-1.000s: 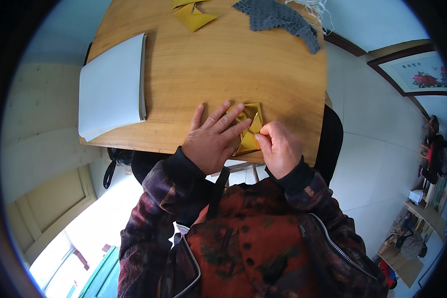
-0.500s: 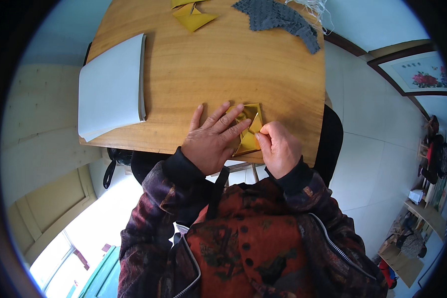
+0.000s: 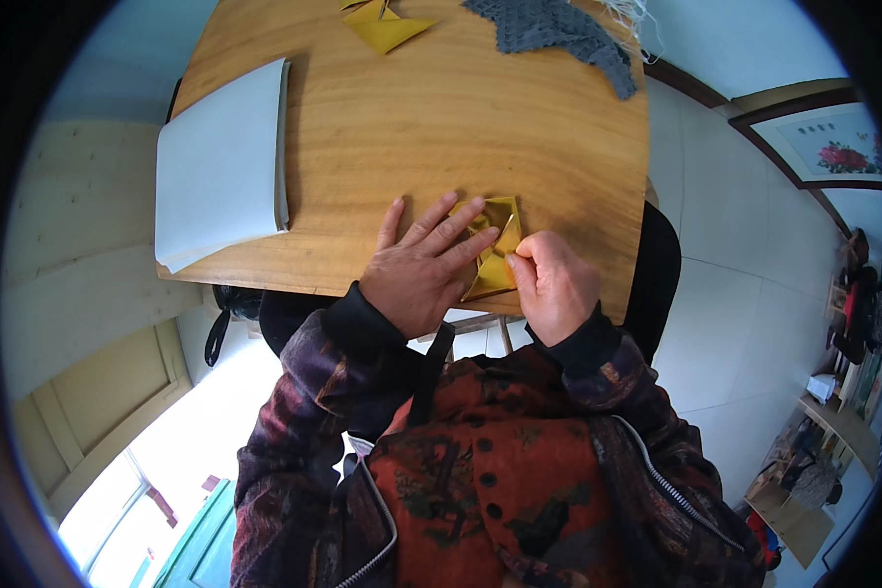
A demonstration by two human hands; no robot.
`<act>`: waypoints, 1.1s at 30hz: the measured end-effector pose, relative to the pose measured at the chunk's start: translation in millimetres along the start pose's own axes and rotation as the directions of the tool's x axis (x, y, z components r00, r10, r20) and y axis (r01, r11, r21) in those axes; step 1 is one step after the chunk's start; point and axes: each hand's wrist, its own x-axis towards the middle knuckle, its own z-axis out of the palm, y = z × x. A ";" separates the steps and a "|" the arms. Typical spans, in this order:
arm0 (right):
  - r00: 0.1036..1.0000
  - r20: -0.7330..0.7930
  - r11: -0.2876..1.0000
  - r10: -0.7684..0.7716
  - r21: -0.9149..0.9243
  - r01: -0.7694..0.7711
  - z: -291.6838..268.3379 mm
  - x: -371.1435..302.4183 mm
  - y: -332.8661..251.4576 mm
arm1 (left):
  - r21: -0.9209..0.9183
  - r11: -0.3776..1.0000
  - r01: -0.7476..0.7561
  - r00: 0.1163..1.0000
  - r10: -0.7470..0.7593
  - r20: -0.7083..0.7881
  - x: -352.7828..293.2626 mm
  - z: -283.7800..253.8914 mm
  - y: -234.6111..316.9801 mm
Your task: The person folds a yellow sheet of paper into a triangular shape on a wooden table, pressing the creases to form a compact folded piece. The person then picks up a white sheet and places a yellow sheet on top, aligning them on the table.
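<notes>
Barely shifting, the left hand [image 3: 416,269] is splaying over folded gold paper [image 3: 493,276] the right hand [image 3: 557,286] is still pinching, seemingly steadying it.

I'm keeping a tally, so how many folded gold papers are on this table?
At least 2: the near folded paper partly under your left hand, your right hand at its side, and the far folded paper at the view's top, cut off, so more may be hidden.

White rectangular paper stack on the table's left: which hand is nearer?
Left. The left hand is to the right of the white rectangular paper stack, apart from it, spread over folded gold paper; the right hand is farther right, at that paper's right edge.
</notes>
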 end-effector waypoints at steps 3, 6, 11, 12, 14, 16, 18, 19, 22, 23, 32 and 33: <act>1.000 -0.009 1.000 -0.003 0.012 0.003 0.9 0.0 0.3 | 0.019 1.000 0.003 1.000 -0.003 0.004 0.6 -1.4 1.5; 1.000 -0.008 1.000 -0.020 0.014 0.020 0.6 0.5 1.4 | 0.036 0.999 0.009 1.000 -0.009 0.002 0.4 -1.2 2.5; 1.000 0.018 1.000 -0.019 -0.007 0.019 -1.1 1.1 0.4 | 0.088 0.996 0.020 0.998 -0.015 -0.054 1.4 2.2 2.9; 1.000 0.019 1.000 -0.018 -0.011 0.018 -1.3 1.2 0.2 | 0.093 0.995 0.021 0.997 -0.014 -0.073 1.5 2.6 3.2; 1.000 0.018 1.000 -0.021 -0.018 0.021 -1.7 1.5 -0.1 | 0.077 0.996 0.039 0.996 -0.033 -0.078 2.0 3.2 4.0; 1.000 0.014 1.000 -0.021 -0.015 0.021 -1.4 2.0 -0.3 | 0.101 0.994 0.035 0.993 -0.023 -0.117 3.5 3.8 4.8; 1.000 0.013 1.000 -0.020 -0.016 0.020 -1.5 1.9 -0.3 | 0.074 0.997 0.015 0.986 -0.002 -0.168 5.5 4.8 5.0; 1.000 0.014 1.000 -0.019 -0.017 0.020 -1.4 2.0 -0.2 | 0.038 0.999 -0.005 0.980 0.012 -0.199 7.1 5.4 4.2; 1.000 0.016 1.000 -0.021 -0.019 0.022 -1.5 2.2 0.0 | -0.038 0.996 -0.076 0.961 0.063 -0.269 11.7 7.3 0.4; 1.000 0.015 1.000 -0.022 -0.020 0.022 -1.6 2.3 0.2 | -0.060 0.993 -0.100 0.955 0.079 -0.285 13.0 8.0 -1.0; 1.000 0.005 0.999 -0.015 -0.033 0.015 0.2 2.3 0.0 | -0.032 0.987 -0.161 0.950 0.146 -0.276 15.7 7.6 -8.1; 1.000 0.008 0.999 -0.012 -0.033 0.012 0.0 2.3 -0.1 | -0.020 0.987 -0.160 0.954 0.150 -0.258 15.9 7.1 -9.1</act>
